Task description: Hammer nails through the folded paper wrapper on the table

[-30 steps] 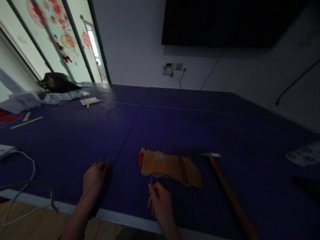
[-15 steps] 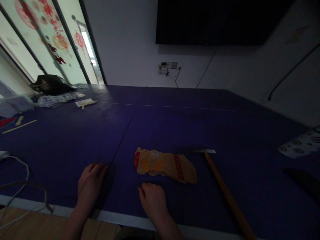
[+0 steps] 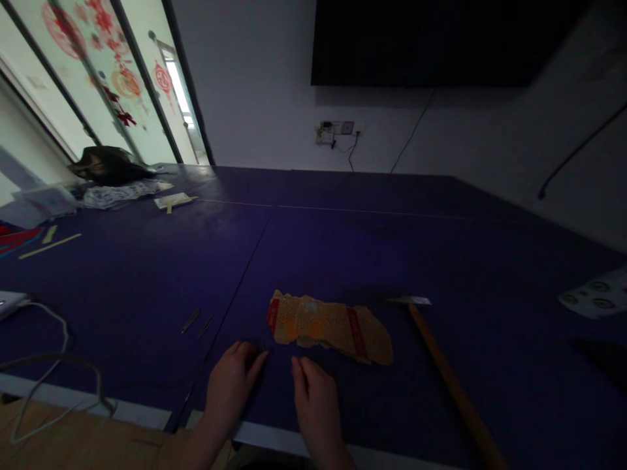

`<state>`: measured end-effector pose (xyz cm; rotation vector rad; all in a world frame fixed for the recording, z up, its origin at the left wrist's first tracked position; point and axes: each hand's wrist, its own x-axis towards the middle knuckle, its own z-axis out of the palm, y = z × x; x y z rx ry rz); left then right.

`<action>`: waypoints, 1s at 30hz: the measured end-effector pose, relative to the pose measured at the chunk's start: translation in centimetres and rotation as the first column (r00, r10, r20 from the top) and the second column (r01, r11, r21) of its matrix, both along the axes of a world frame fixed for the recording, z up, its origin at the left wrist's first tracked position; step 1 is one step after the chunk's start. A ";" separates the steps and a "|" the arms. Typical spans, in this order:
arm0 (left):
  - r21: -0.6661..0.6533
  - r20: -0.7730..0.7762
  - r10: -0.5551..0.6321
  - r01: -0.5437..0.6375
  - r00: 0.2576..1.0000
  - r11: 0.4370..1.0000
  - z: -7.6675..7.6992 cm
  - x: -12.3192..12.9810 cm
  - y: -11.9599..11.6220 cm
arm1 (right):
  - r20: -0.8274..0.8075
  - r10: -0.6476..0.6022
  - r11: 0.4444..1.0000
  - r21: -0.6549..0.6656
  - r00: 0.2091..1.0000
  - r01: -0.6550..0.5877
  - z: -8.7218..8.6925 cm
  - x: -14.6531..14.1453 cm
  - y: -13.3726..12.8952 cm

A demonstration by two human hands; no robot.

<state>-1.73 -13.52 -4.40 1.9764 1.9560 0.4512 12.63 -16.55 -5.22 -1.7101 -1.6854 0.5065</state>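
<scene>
My left hand (image 3: 231,385) is low over the purple table (image 3: 343,248), thumb and fingers drawn together. A thin dark sliver (image 3: 263,343) shows at its fingertips, too small to name. Close by on the right, my right hand (image 3: 317,403) is closed in a pinch; whatever is between its fingertips is hidden. Beyond both hands lies a flat, tan shoe-shaped piece (image 3: 328,324) with dotted perforations, red bands and orange marks. Two small slim metal tools (image 3: 191,320) lie side by side left of the table seam. Further right rests a hammer (image 3: 450,382) with a wooden handle.
White cables (image 3: 63,339) run from a white box (image 3: 12,301) at the left. A black bag (image 3: 110,165), plastic packets (image 3: 125,194) and yellow strips (image 3: 49,246) lie far left. A white perforated object (image 3: 597,294) and a dark flat item (image 3: 600,359) are at right.
My left hand has moved right, away from the two slim metal tools, which now lie uncovered, and has come near my right hand. The view has shifted slightly.
</scene>
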 end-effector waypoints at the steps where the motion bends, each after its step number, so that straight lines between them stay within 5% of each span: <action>1: -0.022 -0.036 0.002 -0.003 0.999 1.000 0.2 0.4 0.1 | -0.088 -0.012 1.000 0.009 0.996 0.012 -0.1 0.5 -0.3; 6: -0.103 -0.219 0.016 -0.039 0.976 0.994 0.7 1.4 1.1 | -0.352 -0.069 0.997 -0.042 0.933 0.058 -0.7 1.9 -1.5; 11: -0.028 -0.263 0.038 -0.047 0.964 0.998 0.8 0.5 2.1 | -0.505 -0.083 0.996 -0.049 0.859 0.068 -1.6 2.7 -2.0; 13: 0.056 -0.143 0.049 -0.041 0.989 0.998 0.9 0.4 2.1 | -0.566 -0.099 0.995 -0.061 0.818 0.079 -1.6 2.9 -2.0; 16: 0.157 0.262 -0.076 0.035 0.962 0.987 1.3 1.2 1.4 | -0.658 -0.115 0.993 -0.092 0.744 0.072 -1.1 3.1 -2.0; 19: 0.079 0.666 -0.228 0.236 0.710 0.968 1.2 3.1 0.0 | -0.736 -0.080 0.997 -0.071 0.672 0.040 0.0 3.1 -2.0; 24: -0.093 0.973 -0.004 0.406 0.232 0.909 0.3 5.8 -1.6 | -0.861 -0.070 0.993 -0.106 0.504 -0.043 0.4 3.3 -1.8; 27: -0.118 0.993 0.093 0.448 0.077 0.886 0.2 6.3 -1.9 | -0.905 -0.136 0.978 -0.188 0.403 -0.091 -0.3 3.9 -1.9; 30: -0.104 0.995 0.095 0.433 0.042 0.895 0.5 6.3 -1.7 | -0.905 -0.059 0.981 -0.130 0.422 -0.142 -0.3 4.4 -2.1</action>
